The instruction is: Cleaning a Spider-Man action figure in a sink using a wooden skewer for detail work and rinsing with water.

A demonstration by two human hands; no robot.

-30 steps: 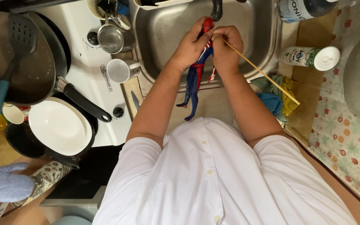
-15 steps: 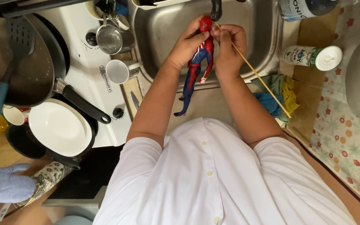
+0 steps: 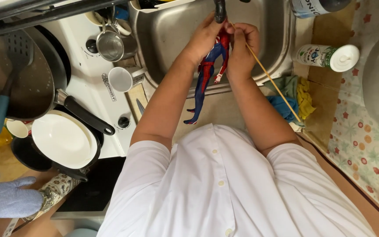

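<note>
Red-and-blue plastic, the toy figure (image 3: 207,72) is hanging head-up over the front rim of the sink (image 3: 259,39), its legs trailing down toward the person's white shirt (image 3: 224,188). Compared with a second ago, the figure is sitting higher and closer under the dark tap (image 3: 219,11): the head is now tucked right beneath the spout, where earlier it was lower and its legs were swinging further left. The left hand (image 3: 205,37) is wrapping around the figure's upper body and head, fingers closed on it. The right hand (image 3: 241,46) is pinching a thin wooden stick (image 3: 268,79) near its upper end, pressing that end against the figure's shoulder area; the stick's long tail is slanting down to the right over the blue, green and yellow cloths (image 3: 288,94) on the tabletop. Both hands are staying close together, almost touching, as before. I cannot tell whether water is running.

Judging from the lift toward the tap, the work on the figure's upper part with the stick seems to be going on, not finishing.

To the left, a pan (image 3: 18,83) with a spatula (image 3: 9,79), a white plate (image 3: 62,140) and a steel cup (image 3: 110,46) are resting untouched on the stove.
</note>
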